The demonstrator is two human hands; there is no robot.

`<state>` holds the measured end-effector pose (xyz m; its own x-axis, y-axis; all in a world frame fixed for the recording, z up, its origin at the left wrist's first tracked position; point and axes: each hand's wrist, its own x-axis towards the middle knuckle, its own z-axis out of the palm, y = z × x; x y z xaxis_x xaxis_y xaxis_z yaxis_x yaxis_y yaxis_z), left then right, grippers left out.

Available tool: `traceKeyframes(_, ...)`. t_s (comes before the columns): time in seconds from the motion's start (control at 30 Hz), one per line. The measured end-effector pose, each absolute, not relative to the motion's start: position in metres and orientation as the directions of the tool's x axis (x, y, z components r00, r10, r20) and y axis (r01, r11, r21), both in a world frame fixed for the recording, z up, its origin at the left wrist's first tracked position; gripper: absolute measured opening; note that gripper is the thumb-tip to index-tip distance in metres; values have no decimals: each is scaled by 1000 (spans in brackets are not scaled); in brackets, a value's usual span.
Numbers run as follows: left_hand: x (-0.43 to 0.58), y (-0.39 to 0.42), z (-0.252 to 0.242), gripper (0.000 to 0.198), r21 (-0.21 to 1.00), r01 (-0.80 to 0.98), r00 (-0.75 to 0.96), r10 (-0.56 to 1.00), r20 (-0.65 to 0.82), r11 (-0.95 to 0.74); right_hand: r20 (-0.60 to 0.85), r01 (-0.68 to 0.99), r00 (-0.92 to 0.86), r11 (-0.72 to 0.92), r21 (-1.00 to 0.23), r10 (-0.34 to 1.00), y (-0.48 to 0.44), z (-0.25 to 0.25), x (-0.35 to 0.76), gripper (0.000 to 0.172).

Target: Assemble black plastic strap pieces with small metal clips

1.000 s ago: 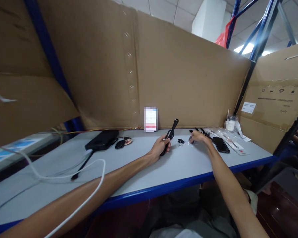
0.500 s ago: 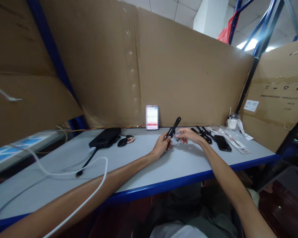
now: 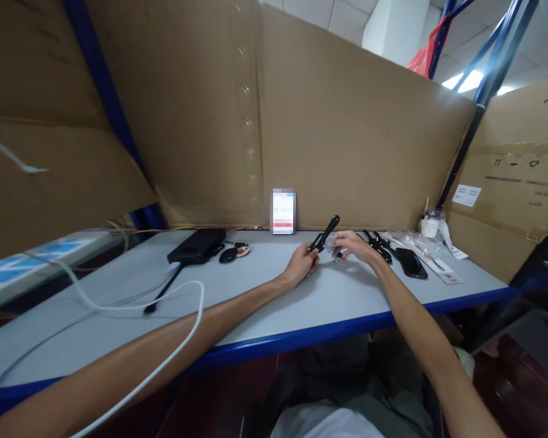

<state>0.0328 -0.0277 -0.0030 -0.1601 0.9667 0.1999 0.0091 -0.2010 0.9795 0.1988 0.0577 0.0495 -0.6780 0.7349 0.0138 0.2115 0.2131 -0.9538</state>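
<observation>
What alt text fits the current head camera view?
A person's left hand holds a black tool over a pale table; close beside it, the right hand seems to hold a small clear piece. A black phone lies farther right.

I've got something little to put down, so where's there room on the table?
There's bare table between the forearms, near the blue front edge, and another patch between the black rounded thing and the left hand. It's crowded at the right end, with black tools, a phone and plastic packaging. White cable crosses the left side.
</observation>
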Motion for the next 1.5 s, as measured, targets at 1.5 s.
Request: traceKeyframes(1.5, 32, -26, -4, 21, 990, -1, -109, 984, 143, -144, -16, 173, -752, 174, -970, 659, 59, 45, 199, 30)
